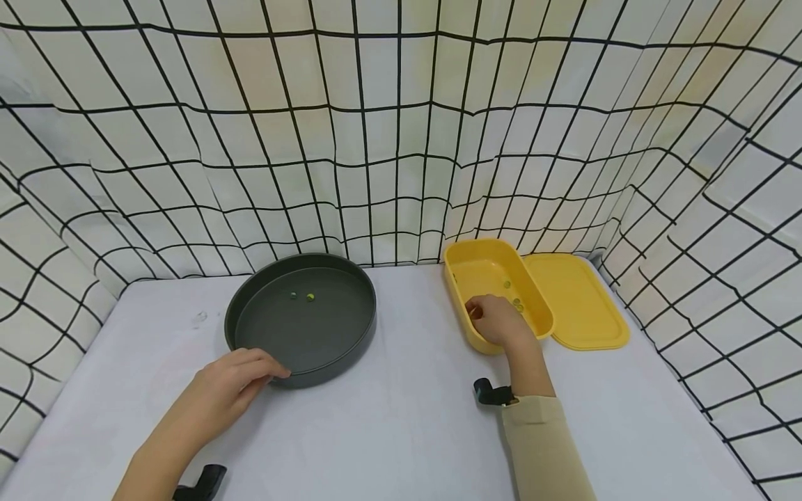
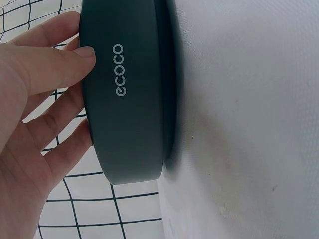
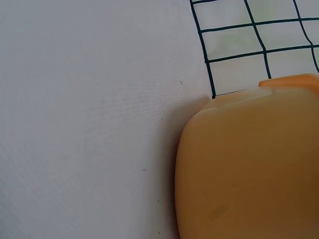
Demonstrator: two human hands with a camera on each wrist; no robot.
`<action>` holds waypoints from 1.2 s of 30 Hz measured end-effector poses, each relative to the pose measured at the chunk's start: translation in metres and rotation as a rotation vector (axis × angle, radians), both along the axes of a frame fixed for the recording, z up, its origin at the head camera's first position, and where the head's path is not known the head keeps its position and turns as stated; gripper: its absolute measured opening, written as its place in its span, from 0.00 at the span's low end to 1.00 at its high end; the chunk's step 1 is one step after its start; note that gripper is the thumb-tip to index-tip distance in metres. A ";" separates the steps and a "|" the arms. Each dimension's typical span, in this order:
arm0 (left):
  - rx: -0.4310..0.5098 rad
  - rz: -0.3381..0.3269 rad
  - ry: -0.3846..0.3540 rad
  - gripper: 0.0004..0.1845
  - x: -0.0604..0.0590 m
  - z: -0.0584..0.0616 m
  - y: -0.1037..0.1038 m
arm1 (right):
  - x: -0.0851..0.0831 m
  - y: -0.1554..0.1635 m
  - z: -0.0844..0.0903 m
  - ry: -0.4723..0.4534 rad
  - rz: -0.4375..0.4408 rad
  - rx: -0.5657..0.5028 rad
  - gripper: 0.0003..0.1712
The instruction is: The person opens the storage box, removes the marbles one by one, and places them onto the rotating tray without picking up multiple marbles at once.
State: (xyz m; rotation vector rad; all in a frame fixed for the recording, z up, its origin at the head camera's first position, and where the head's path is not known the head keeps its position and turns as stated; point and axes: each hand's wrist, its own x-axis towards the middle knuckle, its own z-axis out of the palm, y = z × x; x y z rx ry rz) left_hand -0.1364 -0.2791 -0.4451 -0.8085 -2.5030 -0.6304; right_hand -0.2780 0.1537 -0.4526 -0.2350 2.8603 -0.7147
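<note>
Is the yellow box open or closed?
Open. The yellow box has no cover on; its lid lies flat on the table beside it, and the right hand reaches inside, where a few small beads show.

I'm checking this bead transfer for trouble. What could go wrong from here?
The beads in the yellow box are tiny, so the right hand could drop one on the table. The left hand only touches the pan rim, so the pan may slide.

Matt dark-grey round tray, smooth yellow plastic box and lid, on matt white cloth-like tabletop
</note>
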 end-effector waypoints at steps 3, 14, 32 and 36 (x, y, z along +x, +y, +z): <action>0.002 -0.001 0.003 0.24 0.000 0.000 0.000 | 0.000 0.000 0.000 -0.003 -0.004 0.004 0.14; -0.011 0.011 -0.011 0.24 0.001 0.001 0.001 | -0.001 0.000 -0.002 0.004 -0.021 0.006 0.10; -0.008 -0.011 0.011 0.23 0.000 0.001 0.000 | 0.000 0.000 0.003 0.046 -0.036 0.056 0.07; -0.008 -0.011 0.004 0.24 0.000 0.001 0.000 | 0.000 0.001 0.003 0.062 -0.049 0.024 0.09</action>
